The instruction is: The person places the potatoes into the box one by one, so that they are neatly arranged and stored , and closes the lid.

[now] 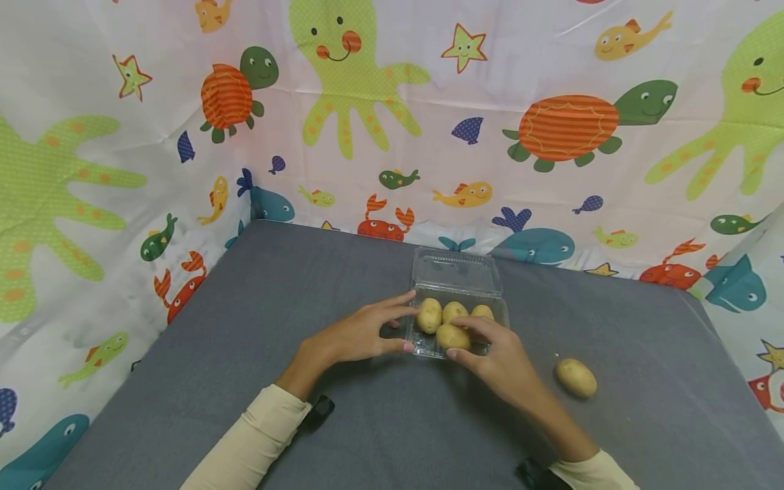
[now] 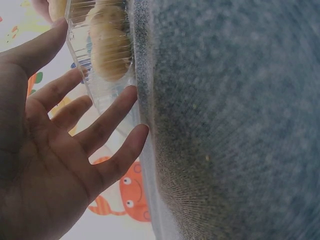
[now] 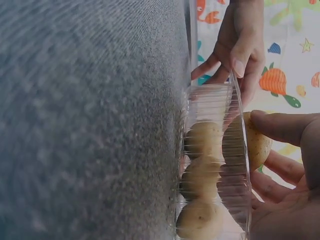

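A clear plastic clamshell container [image 1: 456, 272] stands on the grey cloth, its lid tipped back. Three potatoes [image 1: 429, 316] lie in a row inside it. My right hand [image 1: 505, 357] pinches another potato [image 1: 453, 337] between thumb and fingers, over the container's near part; in the right wrist view this potato [image 3: 257, 145] sits higher than the row, partly above the rim. At the container's left side is my left hand [image 1: 361, 333], fingers spread and loosely extended, thumb at the near left corner. The left wrist view shows the left hand's fingertips [image 2: 131, 95] at the container wall.
One loose potato [image 1: 576, 378] lies on the grey cloth [image 1: 343, 429] to the right of my right forearm. Behind the container hangs a white curtain [image 1: 422, 197] printed with sea animals, which also runs along the left and right sides.
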Tool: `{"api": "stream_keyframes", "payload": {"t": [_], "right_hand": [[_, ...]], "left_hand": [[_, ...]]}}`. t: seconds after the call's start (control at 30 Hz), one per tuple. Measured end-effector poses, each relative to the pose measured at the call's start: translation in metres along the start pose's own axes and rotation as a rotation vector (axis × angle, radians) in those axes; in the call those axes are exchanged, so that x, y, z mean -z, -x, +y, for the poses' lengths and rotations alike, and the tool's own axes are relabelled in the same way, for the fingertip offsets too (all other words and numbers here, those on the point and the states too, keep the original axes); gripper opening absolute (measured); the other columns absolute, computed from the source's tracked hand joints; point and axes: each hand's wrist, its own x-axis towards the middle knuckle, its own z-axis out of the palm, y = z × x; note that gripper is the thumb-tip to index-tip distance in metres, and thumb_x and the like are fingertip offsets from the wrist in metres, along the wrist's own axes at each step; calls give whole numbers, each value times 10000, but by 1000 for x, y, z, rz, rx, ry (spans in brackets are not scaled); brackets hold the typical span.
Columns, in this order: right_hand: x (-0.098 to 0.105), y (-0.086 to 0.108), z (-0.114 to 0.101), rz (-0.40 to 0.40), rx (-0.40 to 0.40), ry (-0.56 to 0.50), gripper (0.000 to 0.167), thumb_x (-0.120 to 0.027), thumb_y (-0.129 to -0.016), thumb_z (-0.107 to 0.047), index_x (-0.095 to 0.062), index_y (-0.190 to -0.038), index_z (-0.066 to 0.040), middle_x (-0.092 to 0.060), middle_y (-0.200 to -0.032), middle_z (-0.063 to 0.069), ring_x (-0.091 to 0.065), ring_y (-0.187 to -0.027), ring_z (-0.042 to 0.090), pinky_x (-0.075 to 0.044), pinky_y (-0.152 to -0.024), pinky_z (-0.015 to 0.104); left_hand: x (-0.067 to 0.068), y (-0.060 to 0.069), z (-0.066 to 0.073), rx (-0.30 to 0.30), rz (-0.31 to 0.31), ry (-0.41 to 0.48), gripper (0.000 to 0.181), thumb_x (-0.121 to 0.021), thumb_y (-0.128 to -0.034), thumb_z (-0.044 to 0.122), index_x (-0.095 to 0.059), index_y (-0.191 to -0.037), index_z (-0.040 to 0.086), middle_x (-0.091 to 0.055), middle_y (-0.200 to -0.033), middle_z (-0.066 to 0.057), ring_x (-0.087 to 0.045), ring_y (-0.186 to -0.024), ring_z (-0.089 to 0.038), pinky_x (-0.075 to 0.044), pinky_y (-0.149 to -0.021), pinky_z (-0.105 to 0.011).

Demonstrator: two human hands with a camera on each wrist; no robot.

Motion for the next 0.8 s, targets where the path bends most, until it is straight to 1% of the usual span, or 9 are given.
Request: {"api": "stream_keyframes", "payload": {"t": [0.3,0.47,0.67,0.8], "right_hand": [[-5,-4,-2,-14,-12,-16,466,-891,-873,-146,-729,-1303,-72,-739,-1195,60,-723,-1064,234,-604,-925,481],[-8,-7,-4,-27,-22,6,478,-892,-873,-162,-728,-1310,-60,-743,-1224,71,-719,-1063,239,-606,-914,478],[-11,-10,-4,-37,-62,46,470,-895,-873,-187,-741,-1305,-87,-752,-1248,76,-715,-1019,229,-603,-890,501],[-12,-12,-5,-55,-85,46,462,-888,-881,-200,-742,-1305,-87,-748,-1271,103,-732,-1015,248,-599,-885,513]], "left_hand": [[-1,0,-2,-4,9,1,707,-762,-979,472,-491,-1604,283,-199,-1768,116,-629,-1336,-197,-471,-1141,-493],[-1,-1,-2,-2,9,-2,703,-763,-979,467,-493,-1602,287,-199,-1769,112,-632,-1335,-205,-469,-1144,-495],[-1,-1,-1,-1,10,-3,703,-759,-981,471,-493,-1603,277,-198,-1768,115,-630,-1338,-210,-474,-1139,-498],[-1,-1,-1,-3,12,-1,704,-757,-981,472,-494,-1603,273,-205,-1768,107,-632,-1333,-208,-471,-1142,-501]]}}
